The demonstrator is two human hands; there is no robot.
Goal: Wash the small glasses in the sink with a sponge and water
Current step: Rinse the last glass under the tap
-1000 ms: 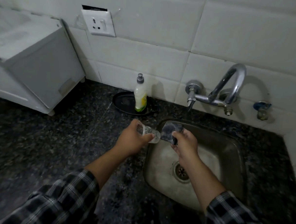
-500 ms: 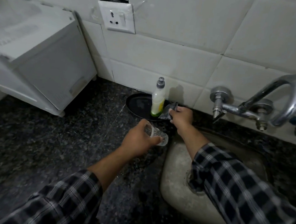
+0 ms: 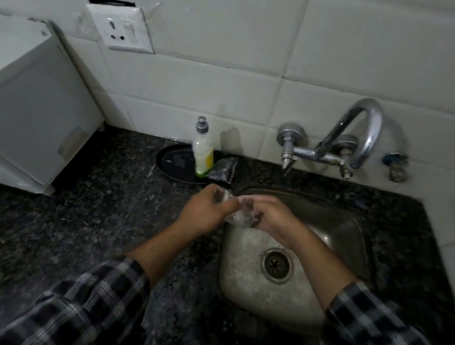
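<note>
The small glass [image 3: 238,209] is held on its side over the left rim of the sink [image 3: 351,235] — both hands grip it. The left hand [image 3: 204,214] wraps its fingers around the base end; the right hand [image 3: 270,215] closes on the mouth end. The sponge [image 3: 222,169] lies behind, just beside the soap bottle [image 3: 203,151] — on the black tray [image 3: 173,163].

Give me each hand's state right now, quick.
Left hand: closed around the small glass.
Right hand: closed on the same glass, over the sink.
</note>
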